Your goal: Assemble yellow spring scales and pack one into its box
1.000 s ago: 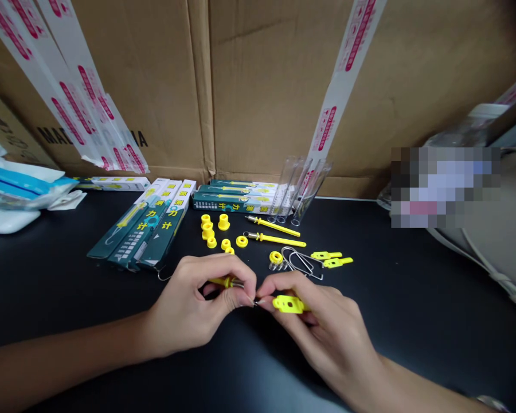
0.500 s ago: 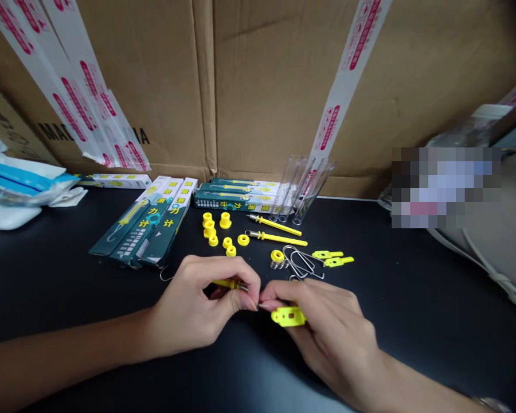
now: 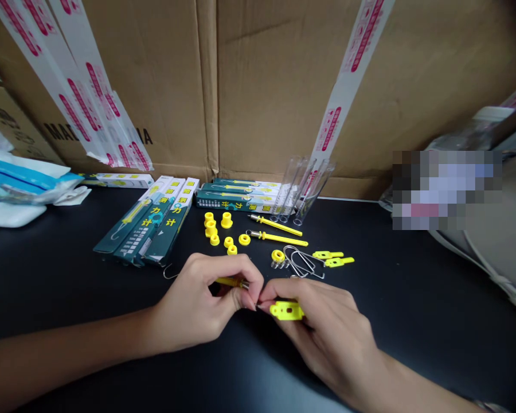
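My left hand (image 3: 215, 301) is closed round a yellow rod (image 3: 232, 282) with a metal spring at its end; a wire hook (image 3: 167, 272) pokes out behind that hand. Between the fingers of my right hand (image 3: 322, 321) sits a flat yellow plastic tab (image 3: 287, 311) with a hole in it. The fingertips of both hands meet at a tiny metal end, mostly hidden. Just beyond lie a yellow ring (image 3: 277, 256), small springs (image 3: 279, 265), several bent wire hooks (image 3: 303, 261) and two more yellow tabs (image 3: 339, 262).
Yellow caps (image 3: 210, 228) and two yellow rods with springs (image 3: 279, 238) lie farther back. Clear tubes (image 3: 305, 192) stand upright before green boxes (image 3: 236, 202). More boxes (image 3: 148, 223) lie left, near a blue-white plastic package (image 3: 21, 180). A large carton (image 3: 258, 86) walls the back.
Both hands stay together, with only slight finger movement. The yellow tab in my right hand has shifted slightly up and left. The whole view has moved a little.
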`<state>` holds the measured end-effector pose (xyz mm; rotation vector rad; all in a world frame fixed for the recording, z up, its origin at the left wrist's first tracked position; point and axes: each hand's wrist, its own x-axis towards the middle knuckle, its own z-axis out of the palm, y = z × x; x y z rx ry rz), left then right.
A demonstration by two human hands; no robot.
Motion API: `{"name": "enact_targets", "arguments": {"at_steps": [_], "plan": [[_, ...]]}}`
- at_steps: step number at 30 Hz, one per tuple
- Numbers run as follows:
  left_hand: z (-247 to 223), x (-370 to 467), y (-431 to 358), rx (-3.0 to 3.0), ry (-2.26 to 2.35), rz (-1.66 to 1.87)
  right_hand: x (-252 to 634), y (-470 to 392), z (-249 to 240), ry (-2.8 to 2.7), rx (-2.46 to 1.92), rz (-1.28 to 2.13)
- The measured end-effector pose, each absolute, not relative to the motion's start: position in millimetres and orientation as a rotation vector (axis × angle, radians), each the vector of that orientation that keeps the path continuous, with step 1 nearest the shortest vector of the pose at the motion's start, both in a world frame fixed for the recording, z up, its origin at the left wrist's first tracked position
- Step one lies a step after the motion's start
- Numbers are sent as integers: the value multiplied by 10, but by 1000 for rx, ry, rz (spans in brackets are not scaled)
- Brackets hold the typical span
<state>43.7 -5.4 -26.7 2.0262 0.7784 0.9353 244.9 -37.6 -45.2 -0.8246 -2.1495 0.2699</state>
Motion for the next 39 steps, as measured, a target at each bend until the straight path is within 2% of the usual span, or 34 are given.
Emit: {"name": "enact_targets", "arguments": {"at_steps": [11,17,23,39], "plan": [[-279,424,-94,1910,801,1046,2470,-465,-371,-2156,-895,253],[-277,443,-88,1799,795,1098,2449,-489,-481,-1978,-818,434],[-272,468,-87,1754,778,1151,2419,-469,-388,-1986,-773,287],[-281,455,-92,1864,761,1193,2413,-587,-306,-1760,-982,938]]}}
